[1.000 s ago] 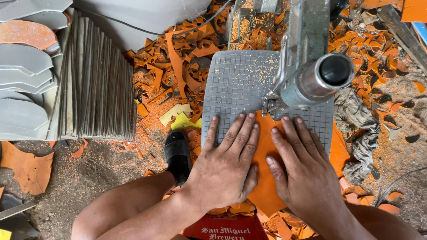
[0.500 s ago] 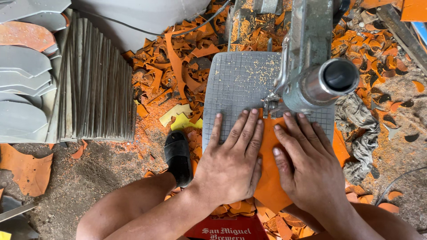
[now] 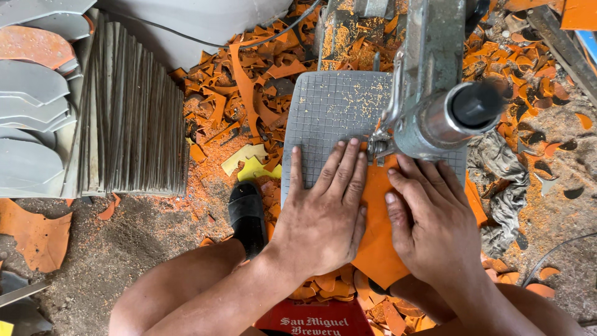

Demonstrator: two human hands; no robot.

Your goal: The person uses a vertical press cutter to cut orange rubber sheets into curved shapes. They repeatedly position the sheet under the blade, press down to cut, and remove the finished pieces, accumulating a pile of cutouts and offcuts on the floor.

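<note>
The orange sheet (image 3: pixel 380 230) lay flat on the gridded grey desk (image 3: pixel 323 118) at centre frame, its upper edge under the cutting head of the machine (image 3: pixel 429 93) and its lower part hanging past the desk's near edge. The left hand (image 3: pixel 323 211) pressed down on the sheet's left part, palm flat, fingers spread, gripping nothing; the right hand (image 3: pixel 432 218) lay just as flat on the right part, fingertips close below the cutting point. Feeding the sheet well probably called for even pressure from both palms, with the fingertips kept to either side of the cut line and clear of the head.

The desk had bare surface only in its upper left part, dusted with orange grit; to the right the machine's round barrel (image 3: pixel 460 115) overhung it. Left of the desk, a black shoe (image 3: pixel 247 214) stood on the dirt floor among orange offcuts (image 3: pixel 249 93). A stack of grey sheets (image 3: pixel 124 106) on edge filled the left of the frame, well apart. A grey rag (image 3: pixel 504 186) lay at the right.
</note>
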